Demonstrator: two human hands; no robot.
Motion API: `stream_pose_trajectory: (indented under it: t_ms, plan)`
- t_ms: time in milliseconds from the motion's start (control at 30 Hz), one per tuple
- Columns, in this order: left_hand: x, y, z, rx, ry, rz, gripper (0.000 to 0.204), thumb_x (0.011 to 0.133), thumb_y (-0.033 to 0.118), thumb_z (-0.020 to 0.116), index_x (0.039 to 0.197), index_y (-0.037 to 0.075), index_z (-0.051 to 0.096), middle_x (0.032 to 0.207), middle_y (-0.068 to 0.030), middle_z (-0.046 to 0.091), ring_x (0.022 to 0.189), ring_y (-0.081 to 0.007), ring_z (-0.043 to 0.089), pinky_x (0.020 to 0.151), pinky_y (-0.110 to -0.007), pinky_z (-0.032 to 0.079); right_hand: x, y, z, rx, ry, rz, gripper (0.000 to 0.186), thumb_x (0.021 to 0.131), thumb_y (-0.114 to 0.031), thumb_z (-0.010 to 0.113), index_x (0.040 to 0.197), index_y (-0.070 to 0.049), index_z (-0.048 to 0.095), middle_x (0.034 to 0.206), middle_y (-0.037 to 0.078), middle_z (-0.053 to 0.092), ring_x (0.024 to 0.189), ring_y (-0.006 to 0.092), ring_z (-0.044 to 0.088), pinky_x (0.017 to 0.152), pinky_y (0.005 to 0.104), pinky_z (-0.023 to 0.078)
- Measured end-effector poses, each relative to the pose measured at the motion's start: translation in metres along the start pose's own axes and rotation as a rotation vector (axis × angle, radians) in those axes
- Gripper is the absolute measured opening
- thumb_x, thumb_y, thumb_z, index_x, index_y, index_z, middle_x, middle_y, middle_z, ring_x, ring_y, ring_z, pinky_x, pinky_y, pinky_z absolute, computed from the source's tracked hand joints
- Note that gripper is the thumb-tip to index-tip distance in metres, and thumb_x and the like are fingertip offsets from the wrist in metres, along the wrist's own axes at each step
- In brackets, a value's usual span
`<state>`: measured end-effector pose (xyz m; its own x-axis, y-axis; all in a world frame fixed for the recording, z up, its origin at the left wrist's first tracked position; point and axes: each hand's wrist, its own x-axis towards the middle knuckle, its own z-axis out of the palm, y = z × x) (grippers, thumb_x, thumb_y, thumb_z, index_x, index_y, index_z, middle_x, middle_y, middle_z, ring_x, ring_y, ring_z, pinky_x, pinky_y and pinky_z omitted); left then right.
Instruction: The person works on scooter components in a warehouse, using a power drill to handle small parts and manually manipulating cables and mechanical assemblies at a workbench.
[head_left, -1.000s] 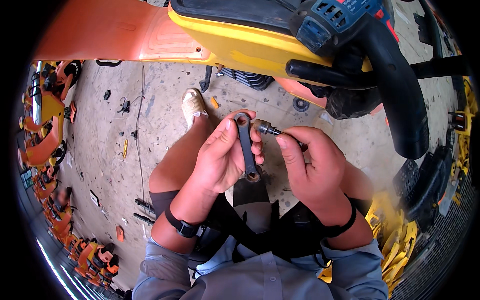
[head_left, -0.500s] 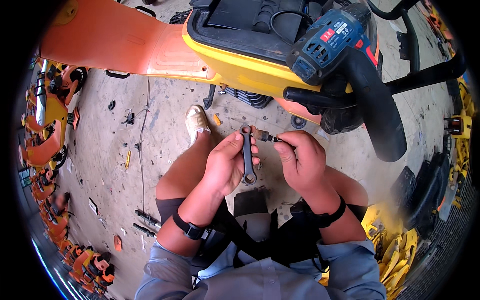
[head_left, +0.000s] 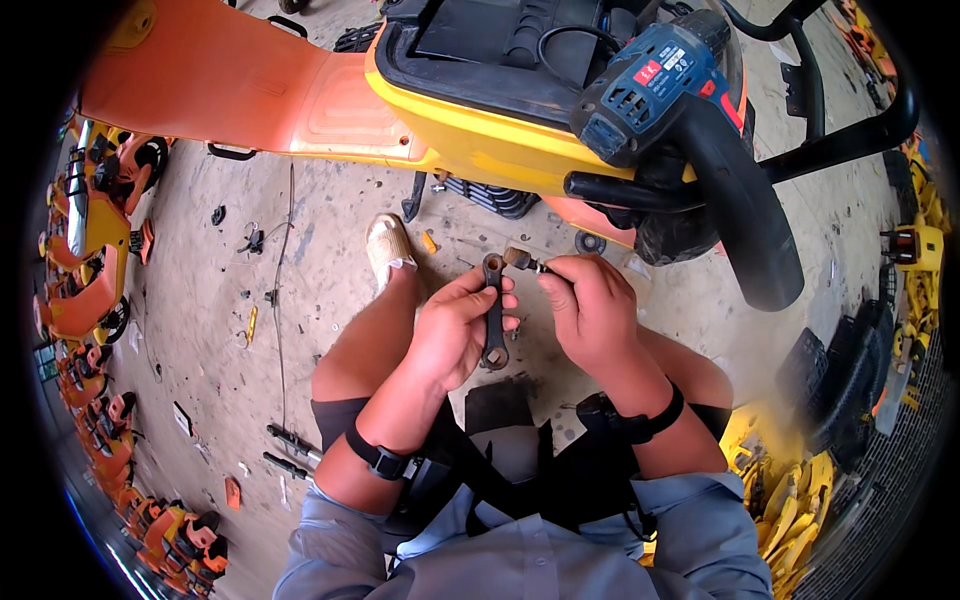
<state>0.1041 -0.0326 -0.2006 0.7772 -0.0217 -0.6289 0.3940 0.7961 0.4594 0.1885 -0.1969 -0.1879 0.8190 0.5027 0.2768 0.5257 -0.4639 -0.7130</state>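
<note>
Left hand point(head_left: 448, 328) gripping dark double-ended link point(head_left: 494, 328), long axis fore-and-aft; right hand point(head_left: 594, 308) apart, pinching socket bit point(head_left: 518, 258) just right of its far end; contact unclear.

Between the right hand point(head_left: 600, 305) and the near edge of the scooter point(head_left: 470, 140), a gap lies over the floor point(head_left: 340, 220) — farther right, the drill point(head_left: 650, 95) and a black bar point(head_left: 845, 145) block the way.

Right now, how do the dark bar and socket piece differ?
The bar is ringed at both ends; the socket piece has one stubby round head. The bar runs up the picture; the socket piece slants sideways. The left hand holds the bar; the right hand, the socket piece.
</note>
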Motion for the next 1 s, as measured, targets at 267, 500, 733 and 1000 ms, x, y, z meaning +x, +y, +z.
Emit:
stream_pose_trajectory:
  t_ms: [267, 500, 733, 1000]
  plan:
    - [-0.004, 0.002, 0.004, -0.008, -0.004, 0.024, 0.035, 0.102, 0.011, 0.044, 0.132, -0.007, 0.05, 0.106, -0.01, 0.062, 0.092, -0.0181, 0.061, 0.079, -0.031, 0.052, -0.002, 0.005, 0.0, 0.027, 0.044, 0.102, 0.01, 0.094, -0.012, 0.067, 0.097, -0.003, 0.062, 0.079, 0.009, 0.065, 0.07, 0.0237, 0.063, 0.064, 0.0336, 0.05]
    - [-0.005, 0.0, 0.005, -0.076, -0.032, 0.05, 0.039, 0.107, 0.024, 0.043, 0.129, -0.006, 0.054, 0.103, -0.0099, 0.063, 0.091, -0.0182, 0.062, 0.082, -0.032, 0.053, -0.008, -0.001, -0.001, 0.245, -0.018, 0.125, 0.012, 0.095, -0.01, 0.066, 0.099, 0.0, 0.061, 0.081, 0.008, 0.065, 0.067, 0.0131, 0.058, 0.063, 0.0276, 0.048]
    - [-0.002, -0.003, 0.007, -0.076, -0.036, 0.133, 0.034, 0.106, 0.024, 0.046, 0.126, -0.003, 0.055, 0.106, -0.0083, 0.062, 0.093, -0.0166, 0.061, 0.086, -0.032, 0.053, -0.009, 0.003, -0.003, 0.259, -0.063, 0.182, 0.011, 0.095, -0.009, 0.067, 0.099, -0.001, 0.061, 0.081, 0.007, 0.065, 0.068, 0.0131, 0.059, 0.063, 0.0274, 0.049]
    - [-0.001, -0.012, 0.007, 0.006, -0.062, 0.2, 0.026, 0.104, 0.02, 0.052, 0.122, 0.001, 0.056, 0.109, -0.0078, 0.063, 0.096, -0.0187, 0.062, 0.09, -0.033, 0.051, -0.013, 0.005, -0.005, 0.263, -0.076, 0.19, 0.014, 0.093, -0.011, 0.069, 0.098, -0.001, 0.061, 0.082, 0.007, 0.065, 0.069, 0.0131, 0.059, 0.064, 0.0272, 0.049]
